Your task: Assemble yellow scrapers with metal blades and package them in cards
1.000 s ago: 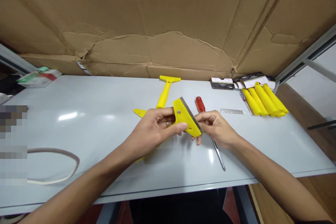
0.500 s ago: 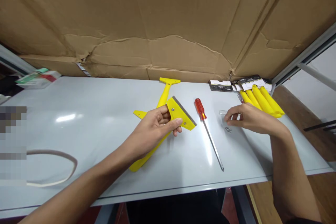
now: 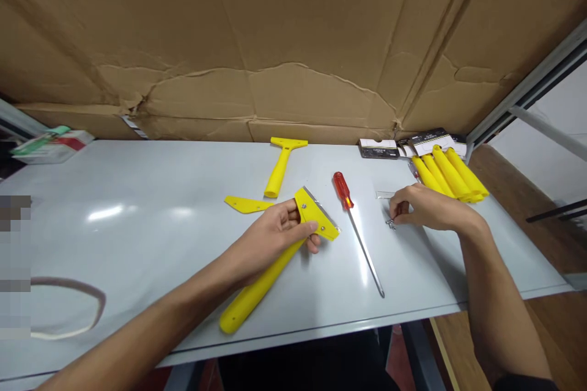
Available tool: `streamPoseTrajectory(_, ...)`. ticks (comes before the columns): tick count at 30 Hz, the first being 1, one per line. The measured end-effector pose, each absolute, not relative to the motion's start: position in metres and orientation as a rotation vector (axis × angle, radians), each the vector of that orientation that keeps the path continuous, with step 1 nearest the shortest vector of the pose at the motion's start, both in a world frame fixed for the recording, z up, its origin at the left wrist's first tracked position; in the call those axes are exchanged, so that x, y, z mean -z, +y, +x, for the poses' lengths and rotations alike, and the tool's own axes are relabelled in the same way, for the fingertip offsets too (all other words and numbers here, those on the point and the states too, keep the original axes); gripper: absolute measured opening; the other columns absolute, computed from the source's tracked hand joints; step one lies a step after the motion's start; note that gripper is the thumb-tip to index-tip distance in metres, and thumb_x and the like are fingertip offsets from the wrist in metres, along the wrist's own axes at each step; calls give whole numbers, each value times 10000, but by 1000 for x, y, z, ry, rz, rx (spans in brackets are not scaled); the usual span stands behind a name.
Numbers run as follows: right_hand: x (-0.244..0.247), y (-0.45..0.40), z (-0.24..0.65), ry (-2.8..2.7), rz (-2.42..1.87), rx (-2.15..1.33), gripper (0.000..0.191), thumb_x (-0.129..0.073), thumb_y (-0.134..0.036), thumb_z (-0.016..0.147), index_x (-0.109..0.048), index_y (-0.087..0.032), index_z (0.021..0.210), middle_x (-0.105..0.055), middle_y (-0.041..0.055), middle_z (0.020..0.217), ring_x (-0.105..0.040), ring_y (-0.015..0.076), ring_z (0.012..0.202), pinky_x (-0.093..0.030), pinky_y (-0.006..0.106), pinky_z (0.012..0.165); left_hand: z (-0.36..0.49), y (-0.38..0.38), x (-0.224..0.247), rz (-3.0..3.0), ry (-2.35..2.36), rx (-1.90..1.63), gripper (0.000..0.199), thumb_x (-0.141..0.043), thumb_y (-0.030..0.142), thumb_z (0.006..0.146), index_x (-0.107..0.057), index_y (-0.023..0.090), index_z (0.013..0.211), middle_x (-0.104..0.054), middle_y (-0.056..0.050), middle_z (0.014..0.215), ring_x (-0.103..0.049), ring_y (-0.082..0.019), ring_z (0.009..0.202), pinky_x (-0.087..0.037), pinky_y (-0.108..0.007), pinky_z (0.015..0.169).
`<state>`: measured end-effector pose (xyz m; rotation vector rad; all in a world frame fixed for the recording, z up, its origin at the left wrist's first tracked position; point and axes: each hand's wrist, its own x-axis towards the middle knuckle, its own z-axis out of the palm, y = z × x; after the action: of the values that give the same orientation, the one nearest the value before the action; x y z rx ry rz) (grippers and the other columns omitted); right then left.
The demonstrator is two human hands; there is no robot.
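My left hand [image 3: 282, 229] is closed around the head of a yellow scraper [image 3: 261, 284], whose long handle slants down toward the table's front edge. A metal blade edge and two screws show on its head. At the right, my right hand [image 3: 410, 208] pinches its fingertips over a small pile of screws [image 3: 391, 225]. Between the hands lies a screwdriver [image 3: 343, 192] with a red handle, its tip pointing toward me. A loose yellow cover plate [image 3: 245, 204] rests left of the scraper. Behind it lies another yellow scraper handle [image 3: 278, 171].
Several yellow handles [image 3: 447, 174] are stacked at the back right beside black-and-white boxes [image 3: 378, 148]. A clear strip [image 3: 383, 195] lies near my right hand. Cardboard [image 3: 257, 91] walls the back. A white-green box [image 3: 55, 145] and a pale cord loop [image 3: 92, 284] are at left.
My right hand has lowered onto the screws, its fingertips now drawn together. The scraper in my left hand has come down slightly toward me, uncovering the handle behind it. My view has shifted a little.
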<state>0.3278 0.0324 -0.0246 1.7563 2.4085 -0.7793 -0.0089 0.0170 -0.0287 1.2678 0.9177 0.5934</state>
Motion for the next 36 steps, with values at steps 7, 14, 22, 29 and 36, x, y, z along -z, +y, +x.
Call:
streamPoseTrajectory(7,7,25,318,2597,1917,586,108,-652,-199,836,-755,-196,804,-723,27,719,-652,153,653,-481,290,641,-7,18,30,1203,905,-589,205,-726,320,896,-637,142,946,-746,-54,836,-715,-170,744,-561,-314,785)
streamPoseTrajectory(14,8,8,257,3348,1525,1177,128,-679,-298,966,-783,-224,973,-772,55,932,-708,171,793,-575,321,720,-3,14,30,1216,880,-569,197,-711,320,902,-652,145,971,-756,-63,841,-736,-189,750,-575,-344,812)
streamPoseTrajectory(22,38,5,225,3577,1258,990,82,-705,-225,946,-779,-214,980,-616,85,1104,-602,169,910,-563,335,738,-2,11,29,1236,786,-630,227,-714,365,899,-629,164,964,-740,-44,849,-728,-189,755,-583,-359,802)
streamPoseTrajectory(29,41,0,220,3612,1353,1037,125,-723,-214,930,-791,-233,1034,-627,76,1041,-609,168,872,-577,328,693,-2,11,30,1222,776,-663,214,-706,345,900,-611,164,961,-720,-30,819,-712,-176,729,-575,-345,770)
streamPoseTrajectory(36,38,-1,219,3641,1381,979,157,-726,-197,928,-786,-240,1066,-677,71,1036,-644,182,913,-579,372,762,-3,10,29,1217,781,-676,233,-712,362,882,-615,172,974,-721,-29,841,-706,-177,737,-571,-349,770)
